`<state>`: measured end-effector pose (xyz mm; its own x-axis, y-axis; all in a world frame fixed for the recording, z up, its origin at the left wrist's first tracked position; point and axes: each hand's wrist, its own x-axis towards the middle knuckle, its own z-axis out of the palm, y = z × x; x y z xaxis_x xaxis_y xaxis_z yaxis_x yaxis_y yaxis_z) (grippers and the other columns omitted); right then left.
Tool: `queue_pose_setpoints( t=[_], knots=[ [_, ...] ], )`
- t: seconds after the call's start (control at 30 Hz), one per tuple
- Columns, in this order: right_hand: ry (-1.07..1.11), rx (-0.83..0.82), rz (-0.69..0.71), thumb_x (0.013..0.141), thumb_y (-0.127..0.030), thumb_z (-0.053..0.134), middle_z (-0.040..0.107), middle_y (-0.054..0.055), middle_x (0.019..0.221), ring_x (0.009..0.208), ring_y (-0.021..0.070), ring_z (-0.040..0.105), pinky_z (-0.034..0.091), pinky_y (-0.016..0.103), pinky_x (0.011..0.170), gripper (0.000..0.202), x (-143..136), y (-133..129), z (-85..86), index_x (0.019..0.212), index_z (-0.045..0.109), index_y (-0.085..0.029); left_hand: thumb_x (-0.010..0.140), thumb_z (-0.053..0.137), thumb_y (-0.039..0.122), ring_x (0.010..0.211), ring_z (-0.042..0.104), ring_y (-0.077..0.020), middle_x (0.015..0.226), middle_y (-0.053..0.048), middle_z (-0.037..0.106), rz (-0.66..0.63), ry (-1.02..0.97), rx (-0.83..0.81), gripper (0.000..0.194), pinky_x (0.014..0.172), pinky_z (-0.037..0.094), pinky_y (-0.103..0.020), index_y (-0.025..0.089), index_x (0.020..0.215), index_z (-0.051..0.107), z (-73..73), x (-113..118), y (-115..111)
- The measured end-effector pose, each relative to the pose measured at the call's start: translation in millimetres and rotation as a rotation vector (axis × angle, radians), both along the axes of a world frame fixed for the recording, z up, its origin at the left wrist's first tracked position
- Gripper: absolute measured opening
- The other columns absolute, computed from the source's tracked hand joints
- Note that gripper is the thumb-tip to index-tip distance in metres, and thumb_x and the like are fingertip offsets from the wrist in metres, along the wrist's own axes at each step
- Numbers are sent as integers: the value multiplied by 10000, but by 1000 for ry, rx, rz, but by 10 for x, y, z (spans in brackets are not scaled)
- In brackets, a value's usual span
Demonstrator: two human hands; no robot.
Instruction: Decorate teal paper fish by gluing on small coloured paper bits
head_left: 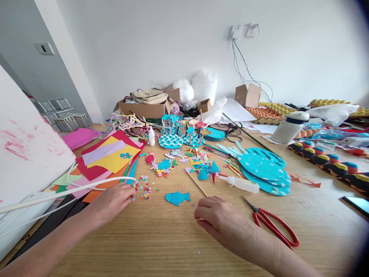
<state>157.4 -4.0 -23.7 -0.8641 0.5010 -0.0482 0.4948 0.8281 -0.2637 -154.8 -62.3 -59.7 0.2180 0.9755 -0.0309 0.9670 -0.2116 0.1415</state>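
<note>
While left hand (115, 199) bunches beside confetti (146, 189), right hand (219, 218) half-curls over stick (196, 182).

A plain white wall (158, 42) rises behind the pale wood-grain counter (150, 238), with two square white sockets (235, 32) mounted on it and a thin twisted blue-grey cable (244, 59) hanging from one. At left, a grey wall (23, 27) carries a white rectangular switch plate (45, 48). The light is soft.
</note>
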Motion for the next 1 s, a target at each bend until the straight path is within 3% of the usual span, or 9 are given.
queue_pose_setpoints(
  t=[0.1,0.23,0.43,0.83,1.0],
  knots=[
    [-4,-3,9,858,-173,395,602,13,804,779,130,545,377,247,706,202,-14,-22,18,741,558,-184,816,386,127,843,557,-190,875,-44,614,-17,0,24,214,731,415,-287,200,867,581,-9,108,22],
    [-13,-23,22,855,-172,401,601,17,808,782,134,545,381,249,712,196,-21,-54,42,743,563,-181,822,344,104,904,568,-214,988,-93,620,58,43,20,278,768,428,-321,171,950,582,-19,40,96],
    [-31,-42,23,846,-161,415,600,22,803,760,136,544,379,254,703,189,-9,-70,49,732,565,-179,821,365,122,896,583,-211,945,-77,635,114,73,-54,261,765,432,-308,186,887,609,-19,-103,140],
    [-15,-39,32,839,-162,426,601,20,811,777,140,546,378,249,703,172,-23,-71,17,745,568,-182,792,424,128,911,555,-221,943,-81,603,86,105,31,179,784,429,-339,175,851,586,-74,-26,139],
    [-23,-35,31,849,-171,405,604,24,808,768,138,549,377,242,684,203,-26,-76,14,741,576,-184,831,345,131,839,602,-223,895,-85,639,176,118,14,255,730,461,-333,172,890,590,-21,4,169]
  ],
)
